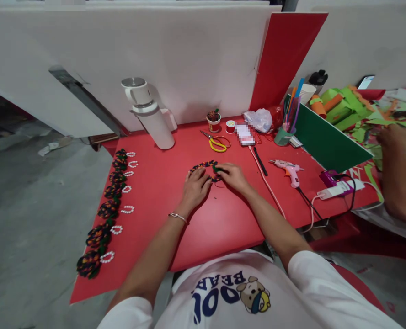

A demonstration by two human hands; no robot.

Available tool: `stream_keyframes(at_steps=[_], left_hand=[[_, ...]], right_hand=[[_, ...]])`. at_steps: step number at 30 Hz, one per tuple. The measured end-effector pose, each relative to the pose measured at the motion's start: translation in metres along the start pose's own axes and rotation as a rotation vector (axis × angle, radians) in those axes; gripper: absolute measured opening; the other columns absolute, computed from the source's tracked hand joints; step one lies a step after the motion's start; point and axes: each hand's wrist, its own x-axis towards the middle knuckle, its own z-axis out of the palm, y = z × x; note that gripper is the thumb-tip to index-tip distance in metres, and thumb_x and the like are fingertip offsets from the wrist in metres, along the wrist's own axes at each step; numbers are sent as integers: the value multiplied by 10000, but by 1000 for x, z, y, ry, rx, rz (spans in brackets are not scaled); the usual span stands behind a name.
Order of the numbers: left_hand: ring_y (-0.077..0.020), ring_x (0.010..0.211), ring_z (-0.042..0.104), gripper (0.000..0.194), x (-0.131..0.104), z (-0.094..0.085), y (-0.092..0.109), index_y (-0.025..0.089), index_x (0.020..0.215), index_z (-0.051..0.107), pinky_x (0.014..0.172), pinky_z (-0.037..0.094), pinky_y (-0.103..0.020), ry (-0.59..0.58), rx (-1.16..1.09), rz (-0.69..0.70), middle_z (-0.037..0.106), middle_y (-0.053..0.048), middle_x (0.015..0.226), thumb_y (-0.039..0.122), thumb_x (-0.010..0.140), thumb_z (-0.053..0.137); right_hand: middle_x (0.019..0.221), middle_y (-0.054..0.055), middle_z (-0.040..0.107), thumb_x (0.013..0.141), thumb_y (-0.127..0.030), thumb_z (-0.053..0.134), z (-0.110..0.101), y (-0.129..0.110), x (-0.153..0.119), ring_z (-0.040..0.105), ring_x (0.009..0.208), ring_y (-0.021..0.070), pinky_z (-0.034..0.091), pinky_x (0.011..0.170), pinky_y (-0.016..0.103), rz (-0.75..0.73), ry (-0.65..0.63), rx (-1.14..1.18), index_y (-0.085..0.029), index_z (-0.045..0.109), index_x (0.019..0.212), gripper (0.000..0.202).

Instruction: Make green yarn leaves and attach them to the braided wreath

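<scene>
A dark braided loop with orange flecks and a green piece at its right side lies on the red table in front of me. My left hand grips the loop's lower left side, its fingers partly covering the braid. At the right side, my right hand pinches the loop by the green piece. Some of the loop is hidden under my fingers. A thin dark strand end shows just below it.
Several dark yarn bundles and small white bead rings line the left edge. Behind are a bottle, scissors, a thread spool and a small pot. A pink glue gun lies right; a co-worker's arm is beyond.
</scene>
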Motion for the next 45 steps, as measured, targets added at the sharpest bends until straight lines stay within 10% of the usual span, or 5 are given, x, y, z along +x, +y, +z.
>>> stream_keyframes(at_steps=[8, 13, 22, 31, 45], left_hand=[[-228, 906, 743, 394, 26, -8, 13, 188, 1165, 749, 864, 602, -407, 237, -631, -309, 787, -115, 1017, 474, 1000, 535], [-125, 406, 506, 374, 46, -8, 11, 157, 980, 719, 453, 423, -260, 107, -1049, -652, 614, 2, 553, 483, 799, 745], [-248, 854, 695, 179, 50, -13, -17, 192, 910, 794, 815, 567, -392, 78, -244, -269, 746, -113, 935, 212, 819, 642], [-304, 1332, 610, 289, 17, -19, -15, 236, 1191, 775, 1161, 443, -532, 1, -51, 186, 737, -105, 1344, 335, 1020, 565], [-336, 1555, 404, 628, -5, -16, -2, 196, 1564, 518, 1254, 334, -571, -80, 206, 70, 487, -143, 1647, 541, 1040, 504]], right_hand=[[1157, 54, 801, 897, -183, 689, -14, -19, 10, 719, 1120, 216, 540, 1075, 389, -31, -62, 56, -277, 819, 1173, 319], [1241, 70, 770, 867, -125, 685, 2, -12, 9, 734, 1065, 186, 566, 1003, 345, -23, -86, 156, -240, 774, 1248, 408], [1045, 60, 824, 917, -210, 737, 6, -4, 28, 765, 989, 206, 567, 937, 320, 121, -99, -123, -222, 822, 1028, 141], [1188, 70, 800, 999, -181, 622, -4, -2, 12, 726, 1112, 198, 527, 1019, 316, 60, -6, -189, -223, 797, 1192, 264], [1274, 84, 781, 1011, -259, 666, 2, -9, -10, 660, 1099, 238, 496, 978, 370, -230, -231, -341, -241, 717, 1371, 364]])
